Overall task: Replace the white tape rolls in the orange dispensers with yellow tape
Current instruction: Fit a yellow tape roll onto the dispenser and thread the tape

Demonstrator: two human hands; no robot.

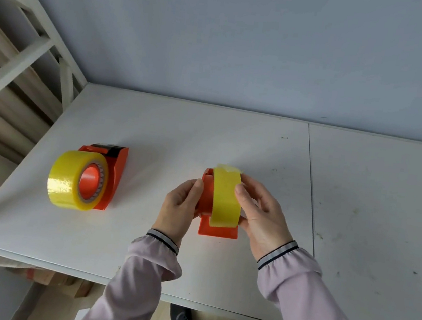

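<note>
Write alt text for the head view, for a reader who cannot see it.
Both hands hold a yellow tape roll on an orange dispenser on a white table, left hand on the hub side, right hand on the roll. A second orange dispenser, already loaded with yellow tape, lies to the left.

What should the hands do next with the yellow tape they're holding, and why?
Probably pull the loose tape end forward to the dispenser's front edge. The yellow roll already sits on the orange dispenser, held by the left hand and right hand, and its end sticks up at the top. The other dispenser on the left already carries its yellow roll.
</note>
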